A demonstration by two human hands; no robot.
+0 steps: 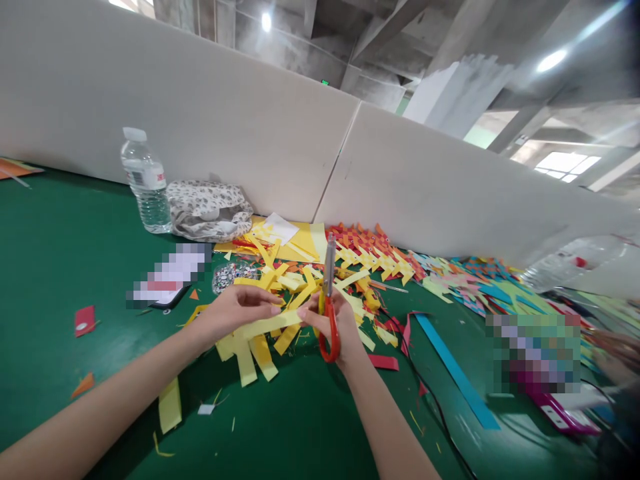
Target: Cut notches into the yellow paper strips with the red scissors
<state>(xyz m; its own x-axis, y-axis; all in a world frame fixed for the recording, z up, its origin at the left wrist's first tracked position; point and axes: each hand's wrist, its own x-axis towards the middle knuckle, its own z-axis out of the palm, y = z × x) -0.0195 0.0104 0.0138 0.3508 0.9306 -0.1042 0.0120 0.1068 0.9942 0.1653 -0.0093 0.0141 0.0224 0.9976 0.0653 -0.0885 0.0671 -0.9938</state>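
Between finger and thumb, my left hand (pixel 237 310) pinches one end of a pale yellow paper strip (pixel 275 324). The thumb and fingers of my right hand (pixel 345 327) close on the strip's other end. That hand also holds a pair of scissors (pixel 329 337) with red-orange handles, blades pointing up and away from me. Beneath and beyond both hands lies a loose heap of yellow paper strips (pixel 287 341), some crossed over each other. The fingers partly hide the scissors' handle and the heap.
A water bottle (pixel 147 183) and patterned pouch (pixel 210 210) stand by the white partition (pixel 225 120). A phone (pixel 173 273) lies at left. Red woven paper (pixel 360 240) lies beyond; a blue strip (pixel 455 370) and black cable (pixel 440 413) at right, near another person's hand (pixel 617 357).
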